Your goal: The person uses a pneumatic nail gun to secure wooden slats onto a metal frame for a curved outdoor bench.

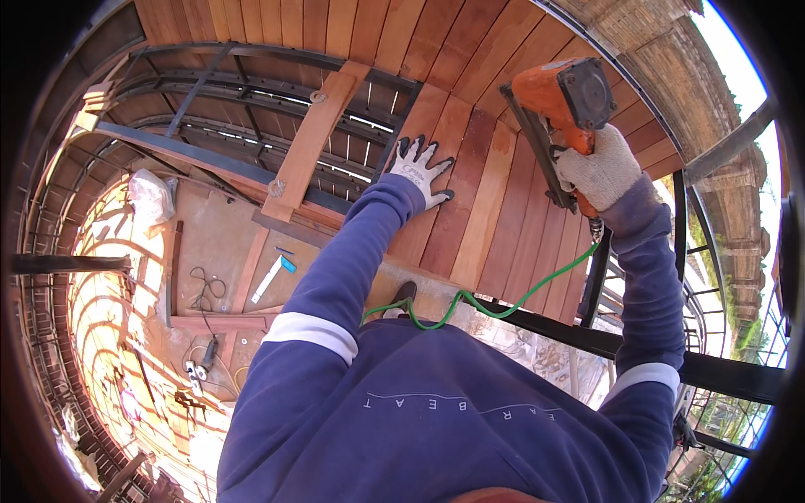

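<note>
My right hand (605, 171), in a pale knit glove, is wrapped round the handle of an orange and black nail gun (553, 96). The gun is tilted over the boards at the upper right; whether its nose touches the wood I cannot tell. From its handle a green air hose (530, 295) runs back in loose coils toward my body. My left hand (422, 170), in a white glove with dark fingertips, lies flat with fingers spread on reddish wooden planks (459, 186), near the edge of the planked part.
Left of my left hand, a loose plank (312, 138) lies across the open dark metal frame (243, 84). Lower down are a blue-handled square (270, 278), a corded power tool (201, 360) and a clear plastic bag (152, 198). A black rail (729, 375) passes at right.
</note>
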{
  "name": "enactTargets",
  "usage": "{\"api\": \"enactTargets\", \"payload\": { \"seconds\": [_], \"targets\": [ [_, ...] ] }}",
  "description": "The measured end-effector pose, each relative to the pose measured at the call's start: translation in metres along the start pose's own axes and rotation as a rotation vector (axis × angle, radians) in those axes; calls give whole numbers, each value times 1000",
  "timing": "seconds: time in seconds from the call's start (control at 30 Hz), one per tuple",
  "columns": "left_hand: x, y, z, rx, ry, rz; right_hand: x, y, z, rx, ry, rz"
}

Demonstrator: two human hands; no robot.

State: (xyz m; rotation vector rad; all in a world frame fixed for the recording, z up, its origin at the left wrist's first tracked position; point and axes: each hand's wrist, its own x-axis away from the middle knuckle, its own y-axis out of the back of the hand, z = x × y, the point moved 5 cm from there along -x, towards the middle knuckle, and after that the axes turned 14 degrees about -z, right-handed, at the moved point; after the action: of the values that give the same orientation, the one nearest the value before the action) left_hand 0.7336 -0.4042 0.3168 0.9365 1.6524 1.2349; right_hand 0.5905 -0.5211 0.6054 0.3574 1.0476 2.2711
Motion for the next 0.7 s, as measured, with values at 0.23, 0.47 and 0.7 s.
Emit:
{"api": "enactTargets", "payload": {
  "seconds": [0.23,0.47,0.7],
  "targets": [
    [2,-1,2,45,-6,-4,-75,-83,-35,153,-65,108],
    [3,3,5,77,-6,53,-127,-129,-48,246,-107,99],
    [3,-1,7,99,-12,75,-156,-164,-51,274,-124,144]
  ]
}}
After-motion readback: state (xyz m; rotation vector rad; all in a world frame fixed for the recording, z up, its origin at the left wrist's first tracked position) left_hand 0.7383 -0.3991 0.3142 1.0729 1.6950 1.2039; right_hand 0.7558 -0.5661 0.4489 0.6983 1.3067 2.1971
